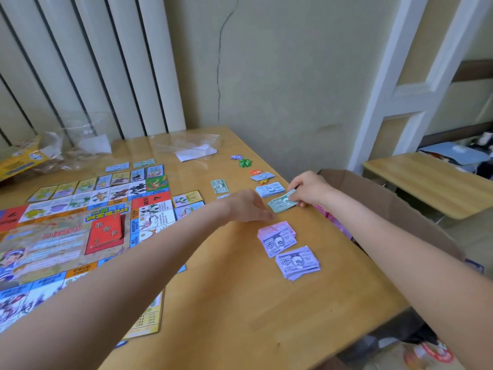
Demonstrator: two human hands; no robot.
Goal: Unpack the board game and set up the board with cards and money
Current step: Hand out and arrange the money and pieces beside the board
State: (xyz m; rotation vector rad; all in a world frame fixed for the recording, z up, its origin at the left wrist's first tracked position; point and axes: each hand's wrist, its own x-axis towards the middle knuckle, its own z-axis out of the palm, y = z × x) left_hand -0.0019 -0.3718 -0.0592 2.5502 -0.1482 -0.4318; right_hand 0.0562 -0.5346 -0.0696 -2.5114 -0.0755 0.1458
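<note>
Game board [66,236] runs off the left frame edge and my left forearm covers its near corner; print on the squares is too blurred to read. Red card deck [106,231] sits on the board's centre, rectangular, glossy. My left hand [248,205] is just right of the board, knuckles up, fingertips down by the pink notes [276,228]; palm side hidden, so I cannot tell if it holds anything. My right hand [309,189], further right of the board, pinches a green note stack [281,204] lying on the wooden worktop [226,303]. Paper money is laid out in a line right of the board: blue stack [269,189] beyond the green one, pink notes partly under a purple note, then a fanned purple stack [297,263] nearest me. A single green note [219,186] lies close to the board's right edge. Small coloured tokens [245,162] beyond the blue stack, shapes unclear. Crumpled clear plastic bags [186,145] beyond the board's far edge. Yellow box [21,161] at far left, cut off. Brown cardboard box [400,206] past the worktop's right edge, behind my right arm.
</note>
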